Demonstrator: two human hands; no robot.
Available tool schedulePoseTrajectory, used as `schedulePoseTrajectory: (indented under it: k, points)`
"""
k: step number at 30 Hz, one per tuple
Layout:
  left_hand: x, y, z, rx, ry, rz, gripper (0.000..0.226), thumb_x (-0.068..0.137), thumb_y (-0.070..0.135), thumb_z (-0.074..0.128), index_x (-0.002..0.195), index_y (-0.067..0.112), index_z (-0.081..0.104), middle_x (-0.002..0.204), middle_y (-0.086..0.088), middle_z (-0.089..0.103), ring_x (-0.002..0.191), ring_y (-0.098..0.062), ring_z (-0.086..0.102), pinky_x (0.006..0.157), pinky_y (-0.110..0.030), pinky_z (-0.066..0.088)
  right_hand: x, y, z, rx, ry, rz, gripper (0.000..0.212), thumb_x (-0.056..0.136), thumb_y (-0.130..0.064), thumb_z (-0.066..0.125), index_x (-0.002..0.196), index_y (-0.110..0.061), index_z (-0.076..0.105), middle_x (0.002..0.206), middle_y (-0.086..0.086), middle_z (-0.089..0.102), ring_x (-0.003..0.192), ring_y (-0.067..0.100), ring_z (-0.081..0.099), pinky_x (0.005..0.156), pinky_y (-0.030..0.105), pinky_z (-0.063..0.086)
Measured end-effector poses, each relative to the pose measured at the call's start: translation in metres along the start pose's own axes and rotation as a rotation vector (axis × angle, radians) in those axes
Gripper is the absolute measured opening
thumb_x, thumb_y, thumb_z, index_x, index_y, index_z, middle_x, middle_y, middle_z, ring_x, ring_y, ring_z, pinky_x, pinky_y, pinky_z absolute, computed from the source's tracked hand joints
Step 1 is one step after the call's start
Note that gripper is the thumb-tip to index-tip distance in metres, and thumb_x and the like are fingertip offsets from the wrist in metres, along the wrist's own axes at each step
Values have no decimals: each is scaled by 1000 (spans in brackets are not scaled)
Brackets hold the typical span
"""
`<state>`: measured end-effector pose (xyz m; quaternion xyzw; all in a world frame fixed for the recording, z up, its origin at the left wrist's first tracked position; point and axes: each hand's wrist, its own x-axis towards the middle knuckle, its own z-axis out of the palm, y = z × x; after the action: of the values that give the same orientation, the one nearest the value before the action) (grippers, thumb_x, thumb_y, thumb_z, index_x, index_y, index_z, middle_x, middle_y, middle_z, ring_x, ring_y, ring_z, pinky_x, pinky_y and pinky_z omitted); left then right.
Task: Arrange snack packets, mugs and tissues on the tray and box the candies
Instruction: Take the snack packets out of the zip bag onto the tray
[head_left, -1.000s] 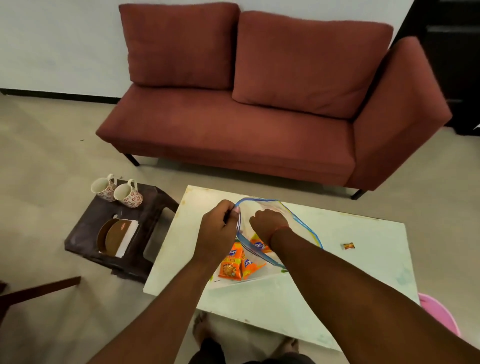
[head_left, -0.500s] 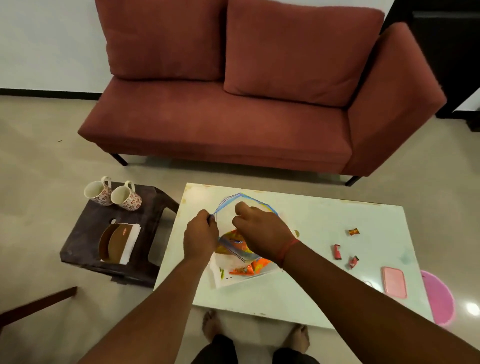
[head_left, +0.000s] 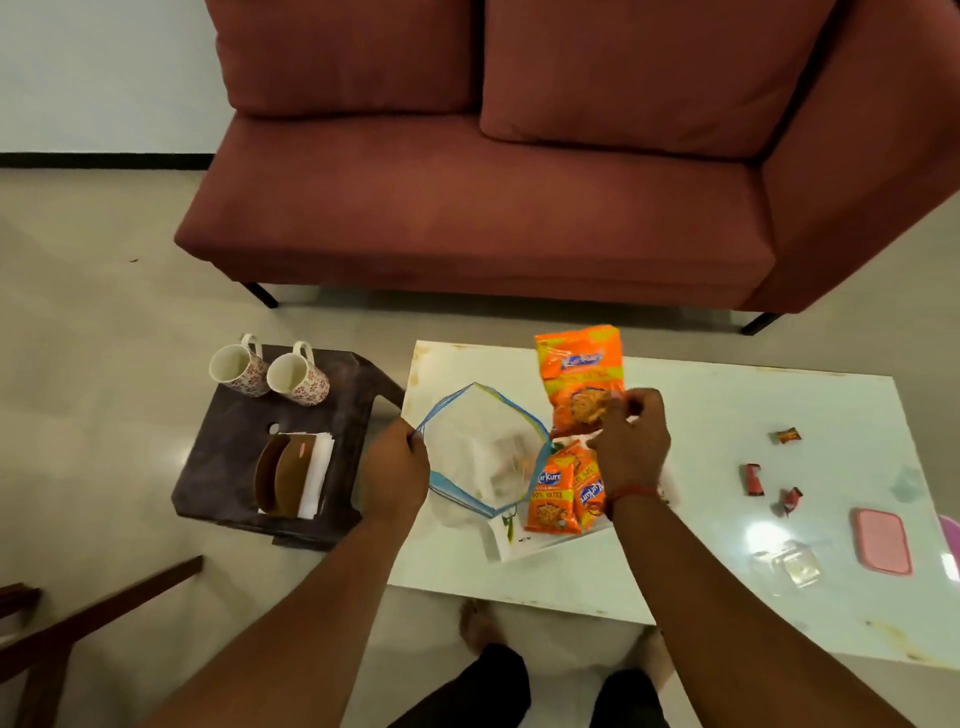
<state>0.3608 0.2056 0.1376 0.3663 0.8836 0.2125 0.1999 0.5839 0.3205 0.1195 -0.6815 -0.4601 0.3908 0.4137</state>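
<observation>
R hand (head_left: 631, 441) pinches orange snack pkt (head_left: 582, 382) upright; L hand (head_left: 392, 467) grips clear bag (head_left: 483, 447) rim.

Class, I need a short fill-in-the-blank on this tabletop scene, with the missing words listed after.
1. The right hand holds up an orange ____.
2. The left hand grips the rim of a clear ____.
3. The stool bears ____ mugs.
4. The lid on the table is ____.

Missing words: packet; bag; two; pink
</observation>
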Motion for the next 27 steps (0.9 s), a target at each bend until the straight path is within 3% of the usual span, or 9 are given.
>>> schedulePoseTrajectory:
  k: [5,8,11,15,17,20,22,25,27]
  points:
    - [-1,-27,3,-25,59,-56,21,101,23,46,81,18,49,76,0,56,69,-18,54,59,-28,39,5,70,13,-167,61,369,8,94,-22,51,94,-15,56,102,17,69,94,38,64,83,37,48]
    - [-4,-39,5,-26,84,-57,18,101,25,47,85,17,51,78,1,56,71,-17,54,61,-26,40,5,96,18,-270,4,484,20,94,-19,49,102,-7,63,105,18,69,91,35,63,72,28,39]
    - [-6,-47,8,-17,61,-49,15,100,26,48,87,19,50,80,4,55,71,-13,53,57,-16,37,12,103,22,-80,-93,650,14,92,-10,50,93,-6,64,89,16,69,62,24,59,55,28,48]
    - [-14,-40,12,-20,20,-31,17,100,27,49,86,18,51,77,3,57,69,-12,54,55,-16,37,15,104,14,208,-197,910,7,88,-2,61,94,-4,58,87,22,62,66,31,60,68,45,56]
    - [-19,-27,15,-29,-13,-4,17,100,29,50,89,17,55,80,0,61,71,-14,57,58,-23,43,13,98,3,191,-264,821,15,90,-3,58,102,-10,55,92,23,59,68,30,58,66,45,54]
    - [-25,0,19,14,-85,92,17,98,24,52,92,12,63,88,-6,63,81,-23,59,72,-38,50,9,83,-21,-62,-407,281,35,89,-2,58,121,-17,54,121,14,59,96,29,61,86,46,54]
    - [-31,25,22,55,-128,153,17,98,21,52,93,12,64,91,-6,62,83,-23,58,73,-36,46,9,61,-42,-63,-496,14,39,91,-6,60,127,-21,53,131,2,57,109,19,60,96,39,53]
    - [-39,68,28,74,-144,243,16,99,21,51,90,15,63,87,-3,60,80,-21,56,66,-32,39,16,19,-77,-41,-598,-183,43,92,-43,61,132,-38,49,134,-14,49,114,2,55,87,19,52]
    - [-46,103,33,61,-141,317,15,98,19,51,90,15,62,85,-2,59,81,-21,55,67,-32,39,24,-9,-103,-187,-679,-361,57,83,-66,58,134,-47,43,130,-19,42,109,-3,55,79,14,51]
